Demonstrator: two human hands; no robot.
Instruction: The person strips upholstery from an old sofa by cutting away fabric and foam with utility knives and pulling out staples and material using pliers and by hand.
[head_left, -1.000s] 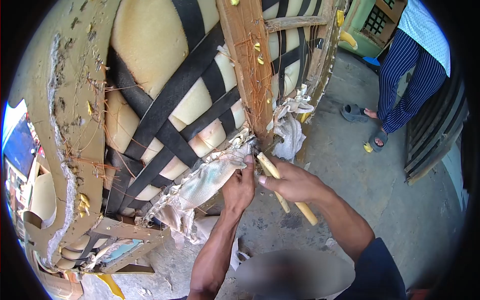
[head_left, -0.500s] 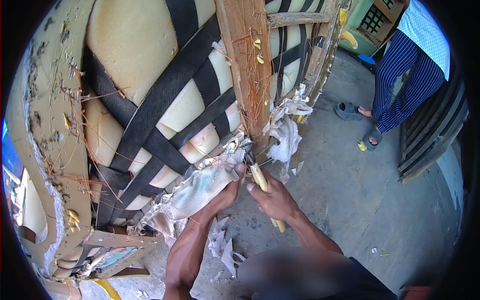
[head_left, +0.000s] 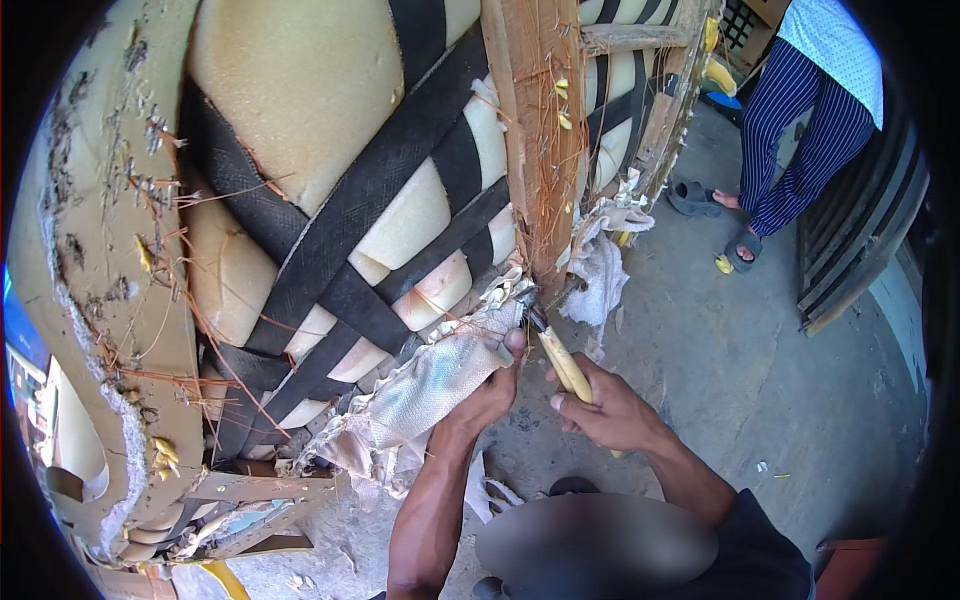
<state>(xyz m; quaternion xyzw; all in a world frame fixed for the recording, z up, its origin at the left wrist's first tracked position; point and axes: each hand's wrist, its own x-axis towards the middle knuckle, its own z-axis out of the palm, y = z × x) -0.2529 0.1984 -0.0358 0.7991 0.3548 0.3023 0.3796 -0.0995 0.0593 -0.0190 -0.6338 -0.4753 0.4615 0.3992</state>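
Observation:
My left hand [head_left: 492, 393] is closed on the whitish torn fabric [head_left: 430, 385] along the lower edge of the furniture frame. The fingers of my right hand [head_left: 610, 405] wrap round a pincer-like tool [head_left: 565, 365] with pale yellow handles. Its dark metal head meets the fabric edge at the foot of the wooden post [head_left: 545, 150]. Crossed black straps [head_left: 370, 165] run over cream foam [head_left: 295, 80] above my hands. Loose orange threads hang from the post.
A person in striped trousers [head_left: 785, 120] and grey sandals stands at the upper right. Beside them is a slatted dark piece [head_left: 865, 240]. Another white fabric scrap [head_left: 598, 280] hangs right of the post. A red object [head_left: 848, 568] lies at the lower right.
Since a second ago, the tool's handles have come closer together in my right hand, and its head now shows at the fabric edge. The view has shifted slightly.

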